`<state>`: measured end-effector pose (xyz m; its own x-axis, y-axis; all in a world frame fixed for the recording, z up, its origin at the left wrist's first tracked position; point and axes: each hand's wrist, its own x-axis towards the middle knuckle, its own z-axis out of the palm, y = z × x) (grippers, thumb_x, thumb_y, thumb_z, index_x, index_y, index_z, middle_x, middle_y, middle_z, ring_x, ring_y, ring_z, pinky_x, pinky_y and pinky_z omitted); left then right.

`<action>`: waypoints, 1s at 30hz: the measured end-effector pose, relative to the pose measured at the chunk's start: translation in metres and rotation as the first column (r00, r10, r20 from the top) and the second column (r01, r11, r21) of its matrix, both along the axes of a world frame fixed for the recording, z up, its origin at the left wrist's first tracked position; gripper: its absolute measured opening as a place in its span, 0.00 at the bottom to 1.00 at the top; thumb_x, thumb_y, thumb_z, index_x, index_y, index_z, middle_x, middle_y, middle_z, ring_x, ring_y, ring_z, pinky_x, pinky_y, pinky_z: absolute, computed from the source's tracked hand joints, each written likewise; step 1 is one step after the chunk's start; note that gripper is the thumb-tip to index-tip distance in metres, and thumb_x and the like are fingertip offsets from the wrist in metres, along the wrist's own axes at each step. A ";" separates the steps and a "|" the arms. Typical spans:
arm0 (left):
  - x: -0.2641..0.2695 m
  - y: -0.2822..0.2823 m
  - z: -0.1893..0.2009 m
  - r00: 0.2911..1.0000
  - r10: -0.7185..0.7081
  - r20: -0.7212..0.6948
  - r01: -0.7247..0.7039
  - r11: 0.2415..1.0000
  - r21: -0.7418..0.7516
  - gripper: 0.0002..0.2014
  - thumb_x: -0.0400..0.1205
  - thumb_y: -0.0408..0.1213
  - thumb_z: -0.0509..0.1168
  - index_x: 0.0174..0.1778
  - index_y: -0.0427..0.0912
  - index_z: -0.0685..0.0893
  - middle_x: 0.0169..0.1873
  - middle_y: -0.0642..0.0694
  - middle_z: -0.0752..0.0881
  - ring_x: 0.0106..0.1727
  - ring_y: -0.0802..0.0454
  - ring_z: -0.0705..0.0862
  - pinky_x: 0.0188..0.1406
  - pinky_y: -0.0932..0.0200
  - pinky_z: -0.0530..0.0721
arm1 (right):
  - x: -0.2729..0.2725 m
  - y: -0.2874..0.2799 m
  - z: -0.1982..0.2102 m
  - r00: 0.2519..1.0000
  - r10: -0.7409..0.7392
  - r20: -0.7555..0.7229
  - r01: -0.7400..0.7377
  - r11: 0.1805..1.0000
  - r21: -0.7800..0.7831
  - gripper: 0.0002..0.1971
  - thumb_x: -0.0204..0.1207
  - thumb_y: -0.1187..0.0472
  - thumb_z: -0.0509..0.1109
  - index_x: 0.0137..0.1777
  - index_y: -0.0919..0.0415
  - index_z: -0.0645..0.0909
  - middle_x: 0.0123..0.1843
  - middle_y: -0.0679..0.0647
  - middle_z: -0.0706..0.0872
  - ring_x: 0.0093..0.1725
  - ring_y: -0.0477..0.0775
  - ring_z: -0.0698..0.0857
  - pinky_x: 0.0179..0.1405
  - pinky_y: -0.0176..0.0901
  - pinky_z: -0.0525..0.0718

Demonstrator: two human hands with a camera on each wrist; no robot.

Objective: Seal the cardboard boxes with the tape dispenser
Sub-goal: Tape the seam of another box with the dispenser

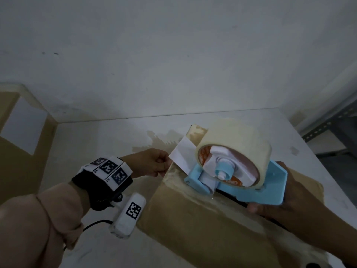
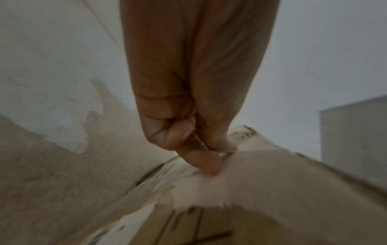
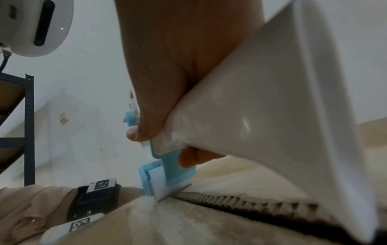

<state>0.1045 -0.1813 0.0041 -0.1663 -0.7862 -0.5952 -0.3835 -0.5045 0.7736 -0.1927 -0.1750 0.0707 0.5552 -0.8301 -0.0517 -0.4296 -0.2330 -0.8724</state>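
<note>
A brown cardboard box (image 1: 202, 219) lies on the white table, its top seam showing a dark gap under old tape scraps. My right hand (image 1: 286, 206) grips the handle of a light blue tape dispenser (image 1: 241, 188) carrying a large clear tape roll (image 1: 233, 144), held just above the box seam. My left hand (image 1: 154, 163) pinches the free end of the tape strip (image 1: 183, 155) pulled out toward the box's far left edge. In the left wrist view, thumb and forefinger (image 2: 201, 149) pinch the strip. The dispenser's front roller (image 3: 155, 184) touches the box top (image 3: 209, 215).
A second, taller cardboard box (image 1: 21, 144) stands at the left of the table. The white wall (image 1: 173, 55) rises right behind the table. A metal shelf rack (image 1: 332, 128) stands off the table's right side. A brown stain (image 1: 160, 142) marks the tabletop beyond the box.
</note>
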 end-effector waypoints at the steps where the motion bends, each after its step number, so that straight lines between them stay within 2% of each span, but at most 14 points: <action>1: 0.000 0.000 0.001 1.000 -0.030 0.007 0.030 1.000 -0.008 0.11 0.82 0.26 0.57 0.35 0.41 0.77 0.20 0.60 0.81 0.24 0.67 0.78 0.31 0.69 0.75 | 0.000 0.000 0.000 1.000 0.011 0.000 -0.011 1.000 0.001 0.32 0.44 0.24 0.75 0.49 0.33 0.77 0.49 0.38 0.87 0.47 0.41 0.87 0.47 0.42 0.86; 3: 0.000 0.001 0.001 0.998 -0.067 0.004 0.067 0.998 -0.014 0.07 0.83 0.28 0.57 0.45 0.32 0.80 0.33 0.51 0.85 0.34 0.60 0.81 0.40 0.63 0.78 | 0.001 -0.001 0.000 1.000 0.011 0.012 -0.011 1.000 0.007 0.31 0.44 0.25 0.75 0.49 0.31 0.77 0.48 0.37 0.87 0.47 0.41 0.87 0.48 0.42 0.86; 6: -0.003 0.000 0.002 0.997 -0.071 0.011 0.071 0.997 0.010 0.12 0.84 0.29 0.55 0.60 0.27 0.76 0.46 0.36 0.83 0.44 0.48 0.80 0.46 0.54 0.78 | 0.003 -0.001 0.000 1.000 0.017 0.020 -0.017 1.000 -0.003 0.29 0.44 0.25 0.75 0.47 0.31 0.77 0.47 0.35 0.87 0.46 0.39 0.87 0.46 0.38 0.86; 8: -0.006 0.000 -0.001 0.995 -0.074 0.067 0.071 0.996 0.047 0.10 0.86 0.33 0.52 0.55 0.32 0.75 0.42 0.38 0.81 0.36 0.54 0.81 0.41 0.58 0.78 | 0.003 0.000 0.001 1.000 0.008 0.025 -0.008 1.000 0.006 0.30 0.44 0.25 0.75 0.47 0.33 0.77 0.47 0.37 0.87 0.46 0.41 0.87 0.45 0.40 0.86; 10: -0.011 0.008 -0.006 0.983 -0.110 0.144 0.079 0.976 0.204 0.13 0.87 0.44 0.49 0.48 0.38 0.72 0.35 0.43 0.76 0.27 0.56 0.77 0.31 0.63 0.77 | 0.002 0.000 0.001 1.000 0.011 0.012 -0.011 1.000 0.004 0.32 0.43 0.25 0.75 0.48 0.33 0.77 0.48 0.37 0.87 0.46 0.41 0.87 0.45 0.41 0.86; 13: -0.021 0.018 -0.013 0.980 -0.181 0.088 0.134 0.915 0.382 0.19 0.87 0.49 0.44 0.46 0.40 0.75 0.35 0.44 0.77 0.29 0.53 0.75 0.33 0.61 0.74 | -0.001 0.001 0.001 1.000 -0.023 0.004 0.023 1.000 -0.011 0.37 0.41 0.24 0.76 0.51 0.38 0.75 0.49 0.36 0.87 0.46 0.39 0.87 0.45 0.40 0.86; 15: -0.021 0.017 -0.016 0.979 -0.156 0.129 0.100 0.928 0.360 0.18 0.87 0.50 0.45 0.58 0.42 0.73 0.43 0.43 0.80 0.36 0.51 0.79 0.37 0.60 0.76 | -0.003 0.000 0.001 0.999 -0.029 -0.020 0.029 0.999 -0.015 0.42 0.40 0.24 0.75 0.54 0.43 0.75 0.50 0.38 0.87 0.46 0.40 0.87 0.46 0.44 0.86; 17: -0.015 0.018 -0.014 0.980 -0.094 0.177 0.044 0.962 0.268 0.17 0.86 0.50 0.47 0.65 0.44 0.67 0.54 0.43 0.81 0.45 0.50 0.82 0.44 0.58 0.81 | -0.004 0.000 0.002 0.999 -0.021 -0.029 0.020 1.000 -0.018 0.40 0.40 0.22 0.74 0.54 0.38 0.75 0.52 0.35 0.86 0.46 0.37 0.87 0.44 0.38 0.86; 19: -0.010 0.023 -0.010 0.989 -0.032 0.145 0.013 0.992 0.128 0.23 0.86 0.52 0.47 0.76 0.47 0.62 0.71 0.45 0.73 0.65 0.50 0.78 0.59 0.53 0.78 | -0.003 0.001 0.006 1.000 -0.009 -0.009 0.008 1.000 -0.019 0.38 0.40 0.21 0.73 0.51 0.33 0.73 0.52 0.32 0.85 0.45 0.35 0.86 0.42 0.32 0.85; 20: -0.012 0.029 -0.006 0.998 -0.018 0.065 0.014 0.998 0.067 0.25 0.85 0.54 0.47 0.79 0.52 0.59 0.76 0.51 0.68 0.71 0.53 0.73 0.66 0.53 0.75 | -0.002 0.001 0.007 1.000 -0.004 -0.004 0.004 1.000 -0.015 0.37 0.40 0.22 0.73 0.51 0.32 0.73 0.52 0.32 0.85 0.45 0.35 0.86 0.42 0.31 0.85; 22: -0.022 0.043 0.009 0.993 -0.024 -0.118 0.023 1.000 -0.006 0.23 0.84 0.56 0.51 0.75 0.66 0.56 0.71 0.66 0.68 0.68 0.69 0.72 0.66 0.66 0.75 | -0.001 0.002 0.008 1.000 0.011 0.010 -0.011 1.000 -0.025 0.38 0.42 0.23 0.73 0.54 0.36 0.72 0.51 0.33 0.85 0.45 0.35 0.86 0.42 0.33 0.85; 24: -0.034 0.051 0.018 0.978 -0.053 -0.203 0.050 0.999 -0.022 0.24 0.83 0.48 0.56 0.70 0.70 0.53 0.63 0.72 0.70 0.56 0.81 0.74 0.51 0.80 0.78 | 0.000 0.002 0.010 0.999 0.022 0.028 -0.021 0.999 -0.037 0.33 0.43 0.23 0.73 0.51 0.29 0.72 0.50 0.31 0.85 0.45 0.33 0.85 0.40 0.28 0.84; 27: -0.040 0.052 0.006 0.972 0.000 -0.233 -0.014 0.998 -0.056 0.28 0.80 0.45 0.64 0.71 0.65 0.57 0.64 0.63 0.75 0.59 0.70 0.76 0.56 0.73 0.80 | 0.001 0.002 0.011 0.999 0.026 0.029 -0.026 0.999 -0.020 0.27 0.41 0.22 0.72 0.43 0.19 0.71 0.49 0.27 0.84 0.44 0.31 0.85 0.38 0.22 0.81; 30: -0.042 0.048 0.004 0.956 0.080 -0.282 -0.088 0.996 -0.013 0.26 0.78 0.40 0.67 0.66 0.60 0.61 0.56 0.63 0.75 0.54 0.67 0.77 0.48 0.75 0.82 | 0.000 0.002 0.012 0.999 0.035 0.023 -0.035 0.999 -0.016 0.27 0.41 0.24 0.74 0.42 0.18 0.70 0.50 0.27 0.84 0.45 0.32 0.85 0.36 0.23 0.81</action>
